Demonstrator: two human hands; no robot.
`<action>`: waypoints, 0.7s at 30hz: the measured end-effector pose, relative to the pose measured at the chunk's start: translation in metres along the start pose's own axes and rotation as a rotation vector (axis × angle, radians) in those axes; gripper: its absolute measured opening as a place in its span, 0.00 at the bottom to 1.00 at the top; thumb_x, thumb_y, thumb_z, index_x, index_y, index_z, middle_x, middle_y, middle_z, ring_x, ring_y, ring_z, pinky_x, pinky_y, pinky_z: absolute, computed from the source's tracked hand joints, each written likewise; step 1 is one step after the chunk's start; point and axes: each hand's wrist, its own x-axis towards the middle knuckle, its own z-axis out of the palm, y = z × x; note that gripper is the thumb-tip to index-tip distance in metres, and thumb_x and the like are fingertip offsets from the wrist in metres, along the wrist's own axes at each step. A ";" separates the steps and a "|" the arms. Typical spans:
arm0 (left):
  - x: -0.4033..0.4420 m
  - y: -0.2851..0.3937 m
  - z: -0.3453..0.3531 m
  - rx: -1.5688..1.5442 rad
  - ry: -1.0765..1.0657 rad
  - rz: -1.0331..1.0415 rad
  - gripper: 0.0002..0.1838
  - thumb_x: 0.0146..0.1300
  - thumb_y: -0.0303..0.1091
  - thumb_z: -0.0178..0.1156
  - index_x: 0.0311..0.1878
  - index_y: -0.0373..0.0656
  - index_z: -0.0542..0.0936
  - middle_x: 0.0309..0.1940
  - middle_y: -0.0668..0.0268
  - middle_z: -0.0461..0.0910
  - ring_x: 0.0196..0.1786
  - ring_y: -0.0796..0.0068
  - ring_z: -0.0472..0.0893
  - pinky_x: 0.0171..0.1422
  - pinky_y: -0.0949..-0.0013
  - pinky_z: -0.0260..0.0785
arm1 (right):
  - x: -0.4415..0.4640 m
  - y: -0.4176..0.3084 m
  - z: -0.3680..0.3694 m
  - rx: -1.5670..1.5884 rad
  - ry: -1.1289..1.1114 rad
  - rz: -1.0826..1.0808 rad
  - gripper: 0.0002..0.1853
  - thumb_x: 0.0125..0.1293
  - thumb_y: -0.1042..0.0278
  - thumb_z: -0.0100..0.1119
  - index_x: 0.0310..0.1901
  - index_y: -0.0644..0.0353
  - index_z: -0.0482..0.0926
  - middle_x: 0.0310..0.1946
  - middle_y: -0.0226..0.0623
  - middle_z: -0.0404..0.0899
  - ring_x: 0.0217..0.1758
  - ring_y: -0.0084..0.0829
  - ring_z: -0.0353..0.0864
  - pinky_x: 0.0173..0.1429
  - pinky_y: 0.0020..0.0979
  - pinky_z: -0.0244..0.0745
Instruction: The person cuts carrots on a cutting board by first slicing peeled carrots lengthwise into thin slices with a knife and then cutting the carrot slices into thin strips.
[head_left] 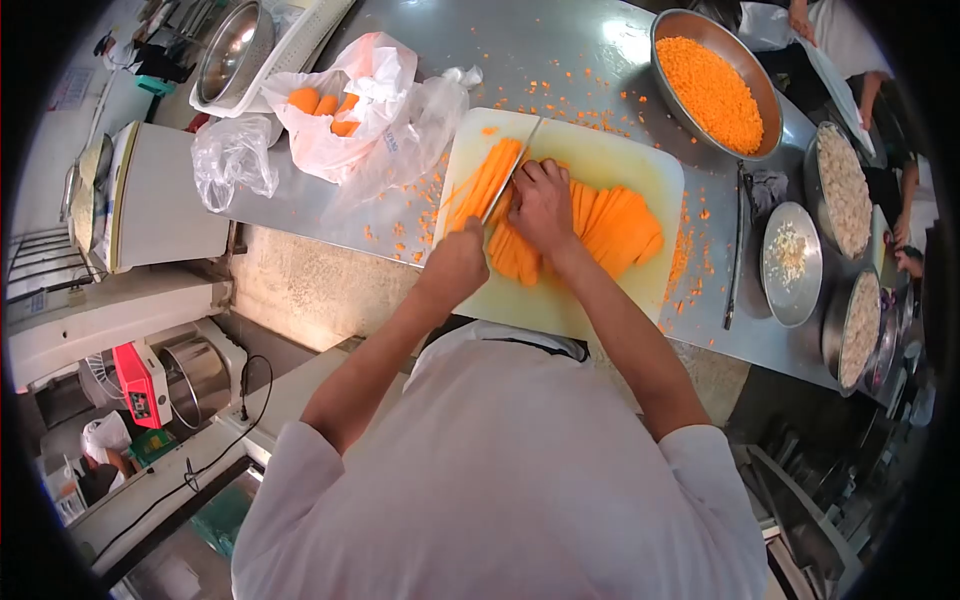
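My left hand [455, 265] is closed around the handle of a knife [503, 185]. The blade stands between cut carrot strips [487, 178] on its left and my right hand [543, 207]. With its fingers bent and close together, my right hand presses down on a row of overlapping carrot slices [620, 228]; some of the slices are hidden under it. Everything cut lies on a pale cutting board [587, 305], which rests on a metal table [330, 218].
Whole carrots [327, 105] sit in a plastic bag [378, 65] at the left. A bowl [672, 98] of diced carrot [710, 90] stands far right. A smaller bowl [790, 292] and pans of pale chopped food [843, 190] line the right side. Another person's hand [875, 85] shows there.
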 end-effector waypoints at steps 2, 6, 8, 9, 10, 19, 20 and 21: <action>-0.007 0.002 0.003 0.005 0.058 0.037 0.05 0.53 0.17 0.50 0.34 0.29 0.67 0.19 0.38 0.74 0.27 0.36 0.78 0.32 0.43 0.71 | -0.004 0.001 0.002 0.023 0.065 -0.038 0.12 0.45 0.76 0.60 0.35 0.61 0.81 0.35 0.37 0.76 0.44 0.40 0.71 0.50 0.40 0.65; -0.009 0.010 -0.015 -0.035 -0.110 -0.100 0.05 0.52 0.17 0.51 0.33 0.29 0.67 0.19 0.37 0.74 0.27 0.36 0.79 0.32 0.44 0.72 | -0.010 0.000 0.000 -0.029 -0.031 0.017 0.12 0.45 0.76 0.60 0.35 0.61 0.81 0.35 0.37 0.76 0.45 0.40 0.71 0.51 0.40 0.66; -0.004 -0.021 0.023 0.008 -0.110 -0.088 0.08 0.57 0.19 0.50 0.40 0.30 0.67 0.18 0.40 0.74 0.25 0.38 0.78 0.29 0.45 0.70 | -0.004 0.005 0.002 0.036 -0.010 -0.001 0.11 0.46 0.76 0.60 0.35 0.61 0.81 0.35 0.38 0.75 0.45 0.41 0.71 0.51 0.41 0.66; 0.003 -0.019 0.024 -0.001 -0.097 -0.086 0.08 0.57 0.19 0.50 0.40 0.30 0.67 0.18 0.40 0.74 0.25 0.38 0.78 0.29 0.45 0.70 | -0.003 0.010 -0.003 0.026 -0.011 -0.014 0.11 0.46 0.76 0.60 0.35 0.61 0.81 0.35 0.38 0.75 0.45 0.41 0.71 0.51 0.41 0.66; 0.002 -0.017 0.025 0.000 -0.092 -0.079 0.07 0.57 0.19 0.50 0.40 0.29 0.67 0.18 0.40 0.75 0.25 0.38 0.78 0.29 0.44 0.70 | -0.007 0.011 -0.007 0.035 0.019 -0.016 0.12 0.47 0.76 0.60 0.36 0.61 0.81 0.35 0.38 0.75 0.45 0.41 0.71 0.51 0.41 0.66; 0.001 0.004 0.006 0.060 -0.116 -0.098 0.07 0.58 0.22 0.50 0.38 0.28 0.68 0.19 0.38 0.75 0.26 0.37 0.79 0.31 0.43 0.71 | 0.000 0.010 -0.012 -0.068 -0.060 0.032 0.13 0.50 0.75 0.60 0.40 0.61 0.79 0.38 0.38 0.74 0.46 0.41 0.70 0.50 0.40 0.65; 0.002 -0.003 0.018 0.075 -0.068 -0.064 0.07 0.57 0.21 0.50 0.37 0.28 0.68 0.19 0.38 0.75 0.27 0.37 0.79 0.31 0.43 0.71 | -0.002 0.009 -0.012 -0.074 -0.082 0.055 0.12 0.51 0.75 0.60 0.40 0.61 0.79 0.38 0.38 0.74 0.46 0.41 0.70 0.50 0.40 0.65; 0.009 0.000 0.013 0.074 -0.071 -0.062 0.07 0.57 0.21 0.50 0.37 0.28 0.68 0.19 0.38 0.75 0.27 0.37 0.79 0.31 0.43 0.71 | 0.000 0.009 -0.013 -0.076 -0.083 0.058 0.12 0.51 0.75 0.60 0.40 0.61 0.79 0.38 0.38 0.74 0.46 0.41 0.70 0.50 0.40 0.65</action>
